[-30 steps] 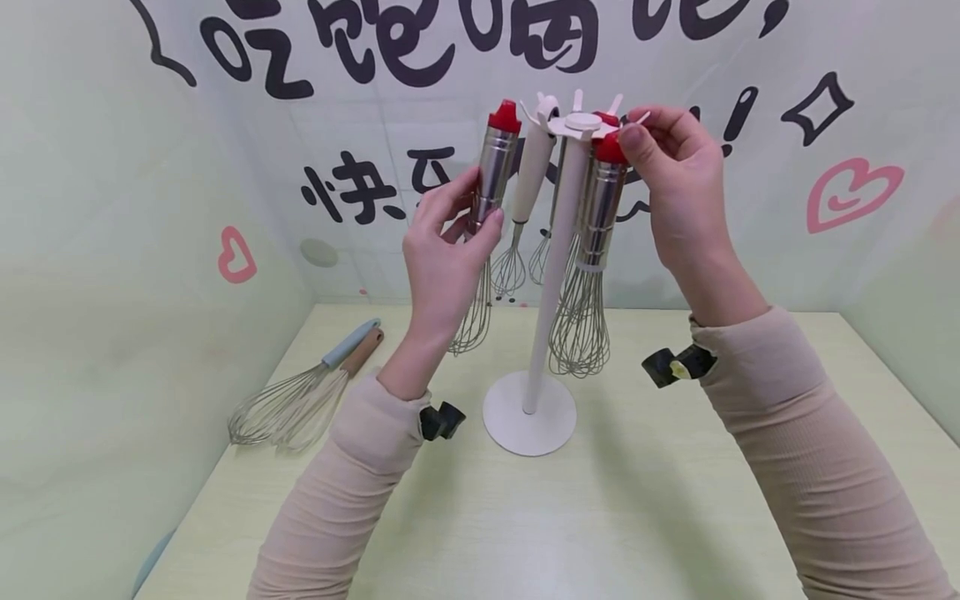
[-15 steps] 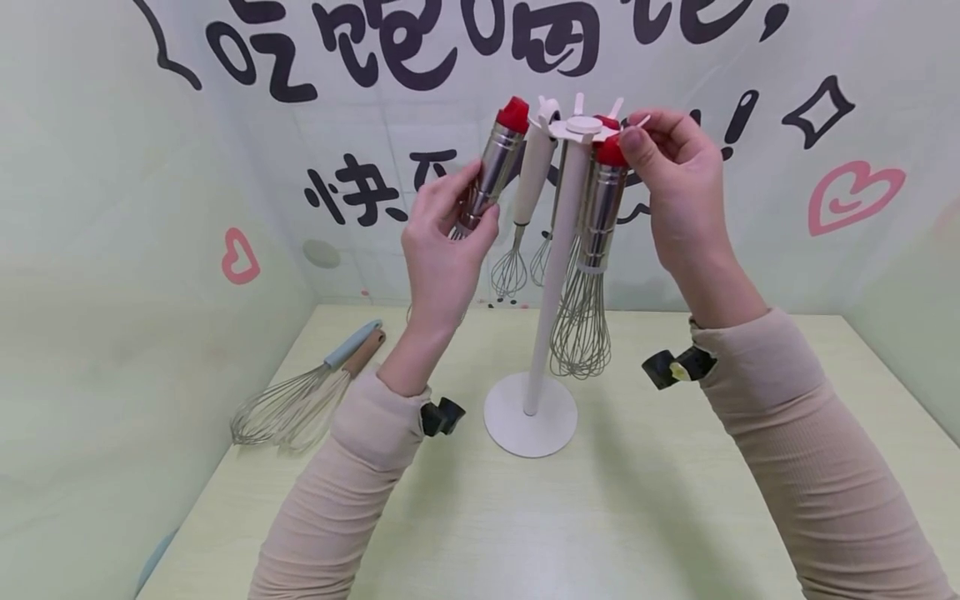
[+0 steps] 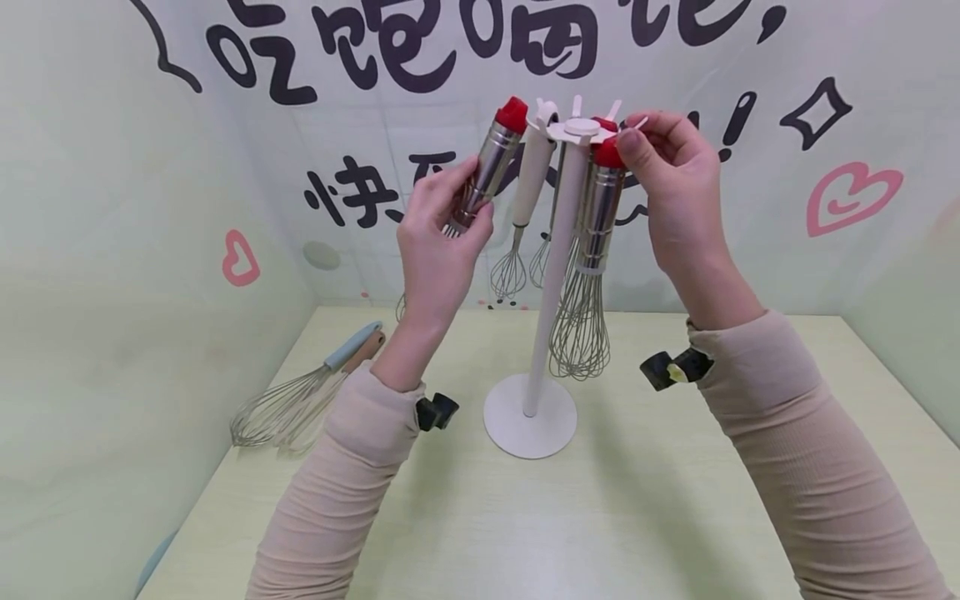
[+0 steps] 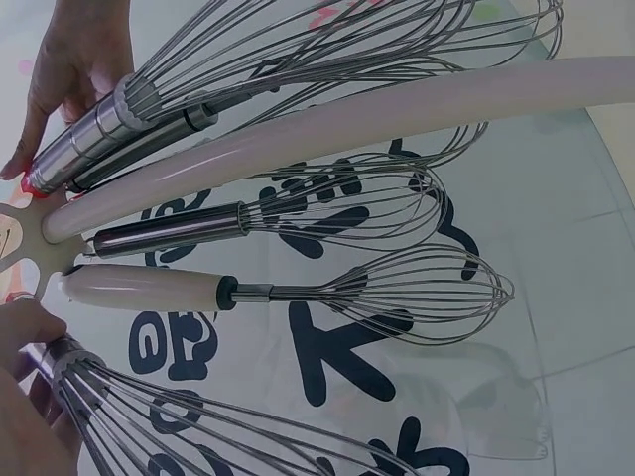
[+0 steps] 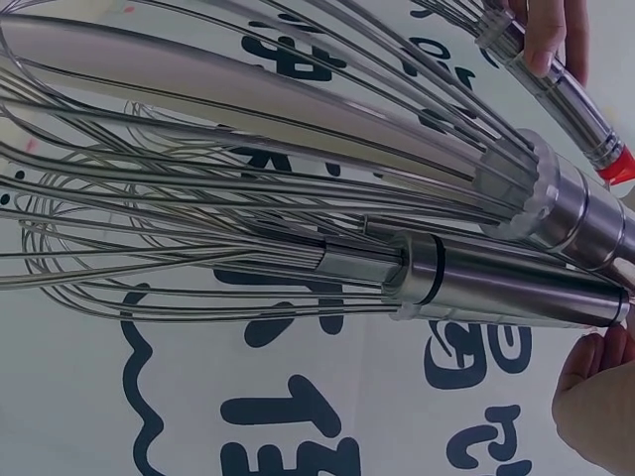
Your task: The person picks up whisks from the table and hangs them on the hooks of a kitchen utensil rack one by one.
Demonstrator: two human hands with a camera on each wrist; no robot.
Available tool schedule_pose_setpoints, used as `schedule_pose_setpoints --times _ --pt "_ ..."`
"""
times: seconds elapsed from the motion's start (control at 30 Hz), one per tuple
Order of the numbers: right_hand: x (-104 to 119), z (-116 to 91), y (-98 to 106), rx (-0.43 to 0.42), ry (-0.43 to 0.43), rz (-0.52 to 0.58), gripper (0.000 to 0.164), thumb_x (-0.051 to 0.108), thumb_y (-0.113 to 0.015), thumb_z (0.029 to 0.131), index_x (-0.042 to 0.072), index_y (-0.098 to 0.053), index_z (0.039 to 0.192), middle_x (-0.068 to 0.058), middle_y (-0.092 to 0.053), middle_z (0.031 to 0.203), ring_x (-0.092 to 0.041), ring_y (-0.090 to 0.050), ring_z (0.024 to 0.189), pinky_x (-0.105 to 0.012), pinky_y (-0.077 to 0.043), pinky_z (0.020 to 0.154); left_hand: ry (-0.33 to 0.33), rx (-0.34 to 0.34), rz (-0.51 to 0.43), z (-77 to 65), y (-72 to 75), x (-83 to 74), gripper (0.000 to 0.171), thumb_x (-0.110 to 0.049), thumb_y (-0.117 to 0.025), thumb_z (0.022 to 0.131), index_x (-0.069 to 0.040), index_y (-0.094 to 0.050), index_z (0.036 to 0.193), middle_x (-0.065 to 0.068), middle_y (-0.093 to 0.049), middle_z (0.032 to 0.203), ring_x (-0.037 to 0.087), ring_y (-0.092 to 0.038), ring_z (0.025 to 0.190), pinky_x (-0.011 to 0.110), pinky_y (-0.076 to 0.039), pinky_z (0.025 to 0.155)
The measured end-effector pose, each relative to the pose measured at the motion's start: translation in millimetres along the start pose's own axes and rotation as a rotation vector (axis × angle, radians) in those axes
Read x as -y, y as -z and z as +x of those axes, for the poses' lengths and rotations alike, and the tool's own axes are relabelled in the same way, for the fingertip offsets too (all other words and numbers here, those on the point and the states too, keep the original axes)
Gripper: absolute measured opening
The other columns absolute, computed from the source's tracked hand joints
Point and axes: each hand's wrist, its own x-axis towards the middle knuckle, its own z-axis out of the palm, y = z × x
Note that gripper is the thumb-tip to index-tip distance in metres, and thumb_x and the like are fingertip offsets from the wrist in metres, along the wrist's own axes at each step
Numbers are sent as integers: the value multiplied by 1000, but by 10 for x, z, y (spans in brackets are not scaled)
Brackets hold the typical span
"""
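Note:
My left hand [image 3: 438, 250] grips a whisk [image 3: 493, 165] by its steel handle, tilted, its red cap upward at the left of a white whisk stand [image 3: 553, 292]. In the left wrist view its wires fan out below the fingers. The thumb and fingers of my right hand [image 3: 682, 192] pinch a white hook [image 3: 641, 122] on the stand's top. Close by that thumb hangs a large red-capped steel whisk [image 3: 600, 217]. A cream-handled whisk [image 3: 533, 175] hangs on the stand's left side, and a slim steel-handled whisk [image 4: 169, 231] hangs beside it.
Two whisks, one with a blue handle [image 3: 352, 344] and one with a brown handle [image 3: 364, 352], lie on the table's left. The stand's round base [image 3: 531, 433] rests mid-table. Behind it is a wall [image 3: 675, 283] with black lettering; another wall closes the left side.
The whisk in my left hand has tilted, its red cap moving right toward the stand and its wires swinging left behind the forearm. My right hand stays nearly still.

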Motion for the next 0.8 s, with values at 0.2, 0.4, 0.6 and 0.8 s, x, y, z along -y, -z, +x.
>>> schedule_pose_setpoints --times 0.2,0.4,0.6,0.8 --pt "-11 -15 -4 -31 -2 -35 14 9 -67 87 8 -63 100 -2 -59 97 -14 -52 94 -16 -50 82 -46 4 63 21 33 8 40 5 -63 84 3 -61 124 22 -57 120 23 -58 89 12 -48 67" --pt "-27 -14 -15 -65 15 -63 16 11 -69 86 8 -64 101 -2 -60 95 -15 -53 92 -17 -50 80 -82 26 132 43 65 0 39 4 -62 84 2 -62 123 22 -58 118 24 -58 87 13 -48 69" --pt "-28 -10 -12 -74 17 -66 17 10 -69 85 8 -64 100 -2 -60 95 -15 -52 90 -17 -50 79 -109 81 199 64 64 -20 38 4 -62 84 0 -64 122 20 -59 118 23 -59 87 13 -48 68" --pt "-32 -10 -25 -74 13 -55 17 10 -70 84 7 -64 100 -2 -60 94 -15 -53 90 -17 -50 77 -44 116 183 29 25 -2 40 4 -64 83 -1 -63 123 20 -59 117 22 -58 86 17 -49 67"
